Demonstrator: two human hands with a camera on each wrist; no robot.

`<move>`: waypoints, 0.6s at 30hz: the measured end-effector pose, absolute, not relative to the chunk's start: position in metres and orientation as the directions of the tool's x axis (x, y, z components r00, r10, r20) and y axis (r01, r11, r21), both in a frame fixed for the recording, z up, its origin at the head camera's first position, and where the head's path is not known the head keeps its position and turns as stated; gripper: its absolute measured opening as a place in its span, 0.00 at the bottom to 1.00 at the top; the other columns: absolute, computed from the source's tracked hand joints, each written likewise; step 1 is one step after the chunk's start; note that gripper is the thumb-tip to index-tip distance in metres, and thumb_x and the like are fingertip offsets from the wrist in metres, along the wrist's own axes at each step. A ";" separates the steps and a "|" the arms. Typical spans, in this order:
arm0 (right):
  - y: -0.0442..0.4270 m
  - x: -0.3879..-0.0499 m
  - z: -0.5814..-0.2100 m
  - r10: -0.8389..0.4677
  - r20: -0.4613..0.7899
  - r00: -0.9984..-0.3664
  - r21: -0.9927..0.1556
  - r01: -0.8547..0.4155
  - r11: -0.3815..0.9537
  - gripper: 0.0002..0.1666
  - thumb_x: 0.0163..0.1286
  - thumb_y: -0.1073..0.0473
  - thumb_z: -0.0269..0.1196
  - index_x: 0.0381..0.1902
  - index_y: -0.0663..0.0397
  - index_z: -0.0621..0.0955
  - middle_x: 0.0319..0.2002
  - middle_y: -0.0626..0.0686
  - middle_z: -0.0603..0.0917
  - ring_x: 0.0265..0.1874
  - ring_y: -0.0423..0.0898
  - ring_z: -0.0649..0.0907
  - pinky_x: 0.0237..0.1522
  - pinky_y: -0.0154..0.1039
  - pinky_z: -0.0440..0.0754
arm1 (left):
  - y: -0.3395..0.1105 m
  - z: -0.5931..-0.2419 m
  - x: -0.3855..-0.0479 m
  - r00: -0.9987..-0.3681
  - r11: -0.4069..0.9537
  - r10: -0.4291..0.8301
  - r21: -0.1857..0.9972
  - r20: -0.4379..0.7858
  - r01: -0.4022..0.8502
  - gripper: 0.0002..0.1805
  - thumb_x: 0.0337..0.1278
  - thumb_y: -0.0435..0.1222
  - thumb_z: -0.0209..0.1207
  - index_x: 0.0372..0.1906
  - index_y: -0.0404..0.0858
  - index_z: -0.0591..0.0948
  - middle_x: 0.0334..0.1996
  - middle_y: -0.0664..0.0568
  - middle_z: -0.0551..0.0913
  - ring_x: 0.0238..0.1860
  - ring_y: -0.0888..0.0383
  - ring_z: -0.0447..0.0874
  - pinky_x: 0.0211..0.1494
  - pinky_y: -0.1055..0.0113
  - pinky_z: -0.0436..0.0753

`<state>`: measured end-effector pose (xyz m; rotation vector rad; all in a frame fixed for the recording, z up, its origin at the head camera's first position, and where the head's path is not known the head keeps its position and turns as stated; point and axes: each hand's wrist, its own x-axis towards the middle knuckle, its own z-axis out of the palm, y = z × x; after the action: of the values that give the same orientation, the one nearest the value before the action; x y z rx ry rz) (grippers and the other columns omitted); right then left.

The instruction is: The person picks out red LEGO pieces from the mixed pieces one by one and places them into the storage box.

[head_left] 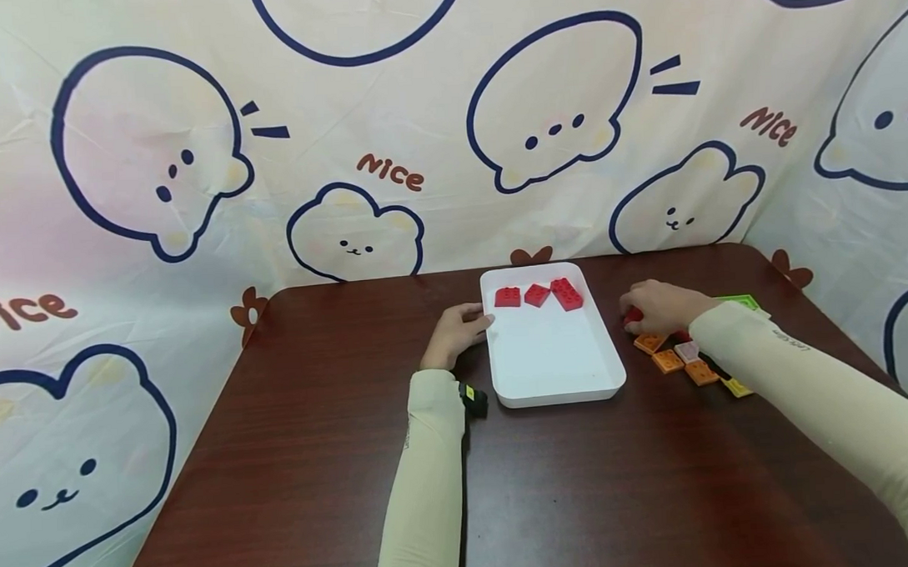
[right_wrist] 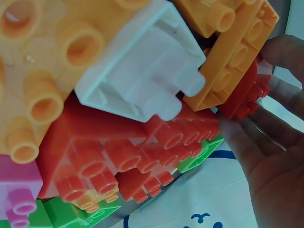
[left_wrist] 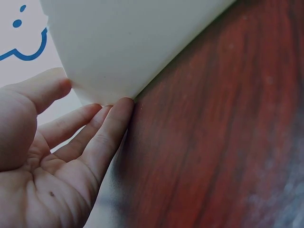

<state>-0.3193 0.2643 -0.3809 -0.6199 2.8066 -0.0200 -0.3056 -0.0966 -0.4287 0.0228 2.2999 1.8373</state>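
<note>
In the head view, a white tray (head_left: 550,355) lies on the table with a few red building blocks (head_left: 537,295) at its far end. My left hand (head_left: 456,333) is at the tray's left side. Its fairly straight fingers (left_wrist: 102,142) touch the tray wall (left_wrist: 114,52) in the left wrist view. To the right of the tray, my right hand (head_left: 661,307) pinches a red building block (head_left: 632,315). The right wrist view has this hand (right_wrist: 275,166) beside an orange block (right_wrist: 237,57), its fingers partly covering the held red block (right_wrist: 240,97).
Orange blocks (head_left: 667,361), a white block (head_left: 687,352), a yellow block (head_left: 737,388) and a green block (head_left: 738,300) lie close together under and around the right forearm. A pink block (right_wrist: 19,185) shows in the right wrist view. A patterned cloth (head_left: 433,109) hangs behind the table (head_left: 340,454).
</note>
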 end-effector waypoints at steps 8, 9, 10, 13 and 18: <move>0.262 -0.318 -0.373 -0.416 -0.233 -0.879 -0.042 -0.418 0.907 0.17 0.66 0.55 0.71 0.50 0.54 0.84 0.47 0.58 0.83 0.40 0.52 0.81 0.46 0.54 0.87 | -0.097 -0.427 -0.305 -0.981 0.235 0.126 0.965 -0.147 -0.114 0.29 0.68 0.39 0.65 0.69 0.33 0.74 0.63 0.40 0.76 0.53 0.50 0.85 0.59 0.57 0.83; 0.261 -0.318 -0.371 -0.417 -0.229 -0.879 -0.041 -0.420 0.907 0.17 0.66 0.55 0.71 0.50 0.55 0.84 0.48 0.59 0.83 0.40 0.52 0.81 0.47 0.55 0.87 | -0.096 -0.427 -0.305 -0.981 0.235 0.125 0.965 -0.146 -0.113 0.29 0.68 0.39 0.65 0.69 0.32 0.74 0.63 0.39 0.76 0.53 0.50 0.86 0.59 0.57 0.83; 0.261 -0.318 -0.370 -0.419 -0.228 -0.879 -0.041 -0.421 0.906 0.17 0.66 0.55 0.71 0.50 0.55 0.84 0.48 0.59 0.82 0.40 0.52 0.81 0.47 0.55 0.86 | -0.096 -0.427 -0.305 -0.981 0.236 0.124 0.965 -0.146 -0.114 0.29 0.68 0.39 0.65 0.69 0.32 0.74 0.63 0.40 0.76 0.53 0.50 0.85 0.59 0.57 0.83; 0.260 -0.318 -0.368 -0.423 -0.219 -0.879 -0.035 -0.426 0.904 0.17 0.66 0.55 0.71 0.51 0.55 0.84 0.49 0.59 0.82 0.41 0.52 0.82 0.47 0.55 0.87 | -0.096 -0.427 -0.305 -0.981 0.231 0.127 0.966 -0.147 -0.115 0.29 0.68 0.39 0.65 0.69 0.32 0.74 0.63 0.39 0.77 0.53 0.50 0.85 0.59 0.57 0.83; 0.261 -0.316 -0.365 -0.438 -0.186 -0.880 -0.027 -0.441 0.897 0.17 0.65 0.56 0.72 0.50 0.54 0.85 0.47 0.58 0.82 0.40 0.52 0.82 0.47 0.55 0.87 | -0.096 -0.428 -0.305 -0.980 0.231 0.128 0.966 -0.150 -0.117 0.29 0.68 0.39 0.65 0.69 0.33 0.74 0.63 0.39 0.76 0.53 0.50 0.86 0.59 0.58 0.83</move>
<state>-0.3164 0.2607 -0.3651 -0.6723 2.8757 0.0246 -0.3051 -0.0962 -0.4276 0.0099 2.3019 1.8348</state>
